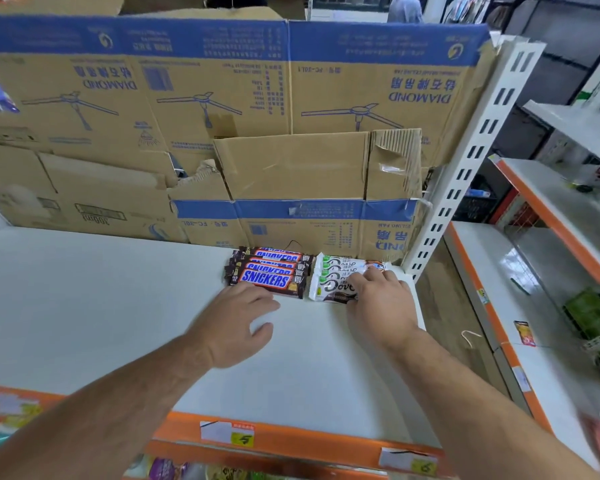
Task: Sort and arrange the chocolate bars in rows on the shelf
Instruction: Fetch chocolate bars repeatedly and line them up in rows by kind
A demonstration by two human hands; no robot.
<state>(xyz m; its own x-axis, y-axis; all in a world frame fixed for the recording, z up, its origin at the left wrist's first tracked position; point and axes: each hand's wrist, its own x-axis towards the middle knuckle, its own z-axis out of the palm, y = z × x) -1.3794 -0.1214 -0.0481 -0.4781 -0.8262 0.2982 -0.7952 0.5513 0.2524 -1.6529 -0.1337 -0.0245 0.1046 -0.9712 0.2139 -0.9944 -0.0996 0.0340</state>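
Head view, nearest edge first: what do you see?

An orange shelf lip [291, 441] with price labels [227, 433] stuck on it, then the bare white shelf [118, 306]. Both forearms reach across it toward the back right corner.

What is the left hand doing?

The left hand [236, 323] is palm down with its fingers loose and nearly straight, holding nothing. Its fingertips are just beside the front Snickers bar [267, 280]. I cannot tell if they touch it. My guess is that it is there to steady that row.

And the right?

The right hand [381, 303] lies spread over the right ends of the Dove bars [333, 277], fingertips on top and thumb at the front bar's near edge. It is not closed around anything that I can see. It looks like it is pressing the row square.

Where do the bars sit?

There are 2 rows side by side, about 4 Snickers on the left and at least 3 Dove on the right. Each bar overlaps the one behind it. The brands are kept apart, so the sorting looks nearly finished.

Why that corner?

Probably because it gives 2 straight edges. The cardboard sheets [222, 98] stand as a back wall, and the slotted white upright [471, 157] closes off the right side.

Anything further off?

More orange-edged shelving [534, 271] to the right, and a person [404, 8] far behind.
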